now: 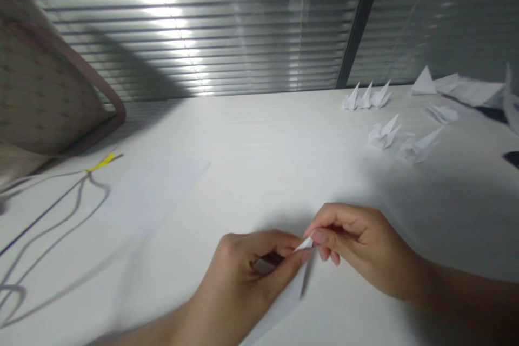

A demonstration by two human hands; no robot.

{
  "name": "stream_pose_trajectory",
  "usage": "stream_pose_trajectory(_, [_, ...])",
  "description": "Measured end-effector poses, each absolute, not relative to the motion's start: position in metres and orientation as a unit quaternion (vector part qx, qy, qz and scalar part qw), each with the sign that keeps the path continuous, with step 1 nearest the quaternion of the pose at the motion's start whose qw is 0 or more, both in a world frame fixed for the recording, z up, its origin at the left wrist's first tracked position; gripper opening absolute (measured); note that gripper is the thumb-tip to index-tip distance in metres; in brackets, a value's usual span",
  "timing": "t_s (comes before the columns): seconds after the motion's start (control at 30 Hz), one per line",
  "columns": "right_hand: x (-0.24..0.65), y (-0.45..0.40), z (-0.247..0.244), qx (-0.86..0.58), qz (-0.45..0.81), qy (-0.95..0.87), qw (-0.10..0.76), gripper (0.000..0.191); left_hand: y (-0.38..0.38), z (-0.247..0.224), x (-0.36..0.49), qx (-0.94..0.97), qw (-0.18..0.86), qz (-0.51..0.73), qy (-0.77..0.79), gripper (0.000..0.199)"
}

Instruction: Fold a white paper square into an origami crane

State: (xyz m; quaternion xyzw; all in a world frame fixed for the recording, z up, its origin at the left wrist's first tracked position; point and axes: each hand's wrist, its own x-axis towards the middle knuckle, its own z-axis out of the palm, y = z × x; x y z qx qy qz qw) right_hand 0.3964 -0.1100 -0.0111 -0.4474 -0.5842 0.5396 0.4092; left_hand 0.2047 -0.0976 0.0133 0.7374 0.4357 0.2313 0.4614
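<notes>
A small folded white paper point(305, 244) is pinched between both hands near the bottom centre. My left hand point(255, 275) closes its thumb and fingers on the paper from the left. From the right, my right hand point(357, 240) pinches the paper's tip between thumb and index finger. Under my left hand lies another white sheet point(281, 303), partly hidden by the hand; whether it joins the folded piece cannot be made out.
A flat white sheet point(158, 189) lies at left, near cords with a yellow tie point(100, 162). A bag point(44, 81) stands at far left. Folded paper figures point(366, 98) and more pieces point(470, 89) sit at back right, before window blinds point(243, 27).
</notes>
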Motion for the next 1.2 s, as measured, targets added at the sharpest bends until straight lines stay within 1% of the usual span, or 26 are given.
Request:
stream_pose_trajectory(0.13, [0.396, -0.109, -0.010, -0.444, 0.561, -0.567, 0.409, 0.014, -0.098, 0.012, 0.204, 0.758, 0.431, 0.245, 0.423, 0.016])
stream_pose_trajectory(0.3, [0.396, -0.111, -0.011, -0.459, 0.541, -0.576, 0.406, 0.014, -0.096, 0.013, 0.205, 0.760, 0.426, 0.242, 0.427, 0.018])
stream_pose_trajectory(0.5, [0.394, -0.113, -0.008, -0.465, 0.519, -0.590, 0.407, 0.016, -0.099, 0.020, 0.206, 0.759, 0.432, 0.256, 0.415, 0.021])
stream_pose_trajectory(0.6, [0.395, -0.112, -0.008, -0.458, 0.542, -0.583, 0.396, 0.018, -0.098, 0.020, 0.207, 0.756, 0.435, 0.254, 0.418, 0.021])
stream_pose_trajectory(0.7, [0.397, -0.110, -0.008, -0.452, 0.565, -0.576, 0.381, 0.015, -0.098, 0.020, 0.208, 0.748, 0.443, 0.247, 0.428, 0.021])
stream_pose_trajectory(0.83, [0.396, -0.112, -0.007, -0.460, 0.556, -0.573, 0.389, 0.013, -0.099, 0.021, 0.208, 0.736, 0.458, 0.249, 0.432, 0.020])
stream_pose_trajectory(0.97, [0.396, -0.113, -0.004, -0.468, 0.547, -0.572, 0.393, 0.017, -0.099, 0.023, 0.209, 0.720, 0.483, 0.254, 0.428, 0.020])
stream_pose_trajectory(1.07, [0.397, -0.109, -0.005, -0.460, 0.574, -0.560, 0.381, 0.020, -0.097, 0.023, 0.210, 0.698, 0.517, 0.246, 0.431, 0.019])
stream_pose_trajectory(1.2, [0.400, -0.102, -0.008, -0.402, 0.626, -0.523, 0.415, 0.033, -0.095, 0.023, 0.211, 0.657, 0.554, 0.238, 0.453, 0.018])
